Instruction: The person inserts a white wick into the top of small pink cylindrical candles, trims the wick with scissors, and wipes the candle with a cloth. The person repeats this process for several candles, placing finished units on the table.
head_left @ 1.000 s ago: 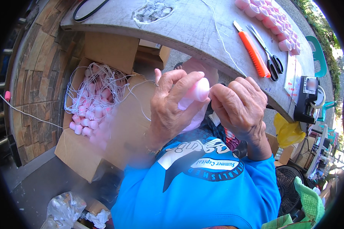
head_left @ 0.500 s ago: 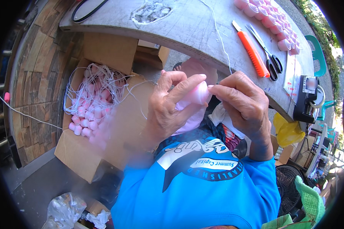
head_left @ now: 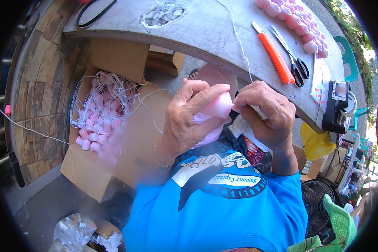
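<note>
The light looks like daylight and is rather bright, strongest near the right rim, where patches around the greenery (head_left: 359,35) are burnt to white. The tabletop (head_left: 201,38) is lit quite evenly, while the floor (head_left: 38,210) at lower left remains dim. A milky blur (it resembles mist) veils part of the carton (head_left: 86,174) and the left wrist (head_left: 166,147). The right hand (head_left: 269,111) appears fairly sharp. Straight edges bend, and black fills the corners.
</note>
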The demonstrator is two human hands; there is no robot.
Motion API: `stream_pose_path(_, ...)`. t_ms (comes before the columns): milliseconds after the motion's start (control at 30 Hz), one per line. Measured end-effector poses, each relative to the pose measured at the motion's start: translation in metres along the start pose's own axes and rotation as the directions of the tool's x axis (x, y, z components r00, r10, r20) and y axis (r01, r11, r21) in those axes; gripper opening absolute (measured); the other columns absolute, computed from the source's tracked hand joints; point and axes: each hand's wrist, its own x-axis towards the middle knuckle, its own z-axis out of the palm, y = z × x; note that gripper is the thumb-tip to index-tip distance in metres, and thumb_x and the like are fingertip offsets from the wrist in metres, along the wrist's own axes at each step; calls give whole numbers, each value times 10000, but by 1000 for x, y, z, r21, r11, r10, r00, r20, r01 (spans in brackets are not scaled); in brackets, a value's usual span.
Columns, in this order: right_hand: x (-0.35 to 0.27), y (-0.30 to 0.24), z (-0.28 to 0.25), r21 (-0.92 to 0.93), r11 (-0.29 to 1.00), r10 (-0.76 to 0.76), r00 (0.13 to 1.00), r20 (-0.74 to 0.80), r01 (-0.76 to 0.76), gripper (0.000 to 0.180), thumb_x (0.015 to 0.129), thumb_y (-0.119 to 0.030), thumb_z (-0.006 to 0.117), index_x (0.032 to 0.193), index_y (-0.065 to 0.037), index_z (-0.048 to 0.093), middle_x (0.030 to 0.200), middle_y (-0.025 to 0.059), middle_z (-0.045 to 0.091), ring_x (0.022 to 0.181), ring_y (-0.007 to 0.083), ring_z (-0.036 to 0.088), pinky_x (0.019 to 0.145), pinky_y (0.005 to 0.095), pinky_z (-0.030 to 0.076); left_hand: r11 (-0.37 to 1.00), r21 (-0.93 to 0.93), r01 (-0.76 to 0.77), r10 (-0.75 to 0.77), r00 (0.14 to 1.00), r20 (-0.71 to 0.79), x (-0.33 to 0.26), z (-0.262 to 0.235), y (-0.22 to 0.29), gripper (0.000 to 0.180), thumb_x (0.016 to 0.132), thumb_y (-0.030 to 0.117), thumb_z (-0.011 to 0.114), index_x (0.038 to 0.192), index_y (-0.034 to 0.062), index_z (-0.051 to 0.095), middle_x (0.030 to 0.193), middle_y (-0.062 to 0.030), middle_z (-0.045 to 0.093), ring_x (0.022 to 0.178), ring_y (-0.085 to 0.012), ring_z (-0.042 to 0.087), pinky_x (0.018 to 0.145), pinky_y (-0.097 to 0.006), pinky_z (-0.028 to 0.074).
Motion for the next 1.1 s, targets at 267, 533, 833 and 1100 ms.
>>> stream_pose_path(267,-11,8,-22,-7,987,159,983,94,-159,204,693,-22,719,883,-66,660,786,58,661,684,200,630,638,306,482,997,74,-11,9,1000,22,1,-5,-3,597,630,157,854,1193,159,654,985,-68,577,910,-230,606,957,-393,425)
stream_pose_path(533,-10,4,-17,-52,996,74,996,58,-71,172,702,-49,728,858,-65,659,748,47,644,633,184,613,595,289,427,1000,28,-3,2,1000,26,3,-2,-2,597,628,162,854,1191,161,654,977,-64,587,898,-230,610,974,-433,414)
stream_pose_path(833,-12,5,-13,-53,991,124,990,64,-121,200,705,2,703,892,-67,686,751,55,638,670,191,616,605,300,434,1000,14,24,-25,998,58,6,0,2,577,644,153,845,1190,159,657,979,-69,583,896,-228,609,941,-400,437)
stream_pose_path(1100,-15,3,-14,-170,984,62,993,102,-44,258,711,-5,710,961,-64,698,775,54,652,705,192,626,672,313,447,999,46,8,-12,995,95,5,1,4,573,653,158,844,1193,152,653,988,-80,580,903,-238,607,905,-374,458)
